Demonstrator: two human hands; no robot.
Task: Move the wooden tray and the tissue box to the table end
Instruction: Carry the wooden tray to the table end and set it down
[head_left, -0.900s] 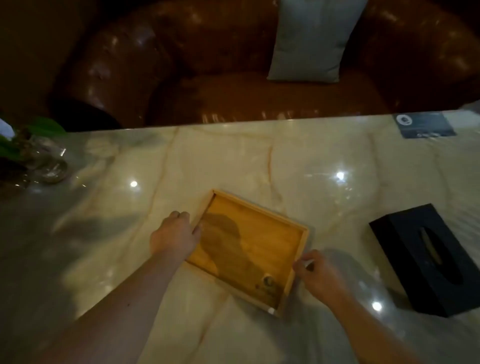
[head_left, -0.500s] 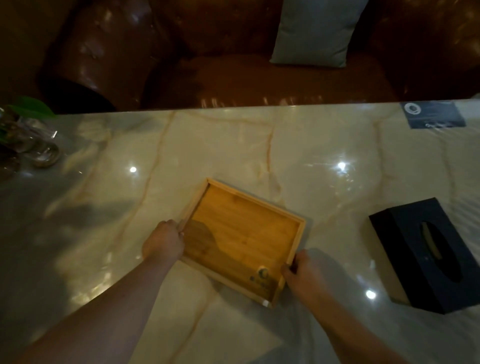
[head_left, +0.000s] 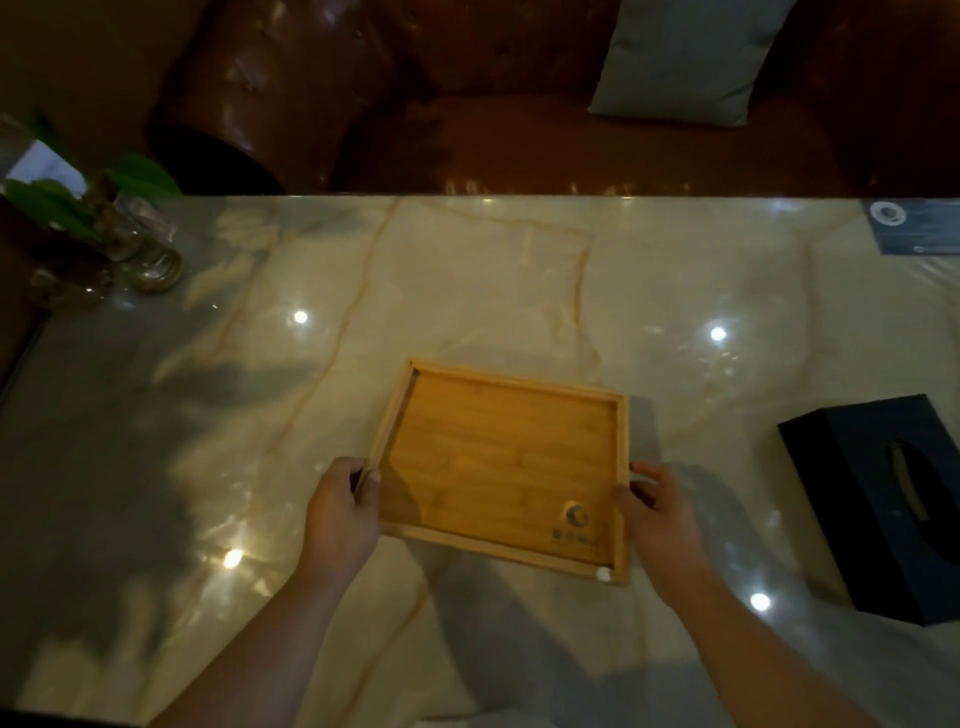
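Observation:
A shallow wooden tray (head_left: 498, 457) with a small logo in its near right corner is held over the middle of the marble table (head_left: 467, 280). My left hand (head_left: 340, 514) grips the tray's left rim, thumb over the edge. My right hand (head_left: 657, 514) grips its right rim. The tray looks slightly raised, with a shadow under its near edge. A black tissue box (head_left: 883, 499) with a slot in its top lies on the table to the right, apart from both hands.
A glass vase with green leaves (head_left: 130, 244) stands at the far left of the table. A dark card (head_left: 914, 226) lies at the far right corner. Beyond the far edge is a brown leather sofa (head_left: 467, 93) with a grey cushion (head_left: 685, 57).
Both hands closed on the tray's sides and turned it from a diagonal lie to nearly square with the table. It now appears lifted a little.

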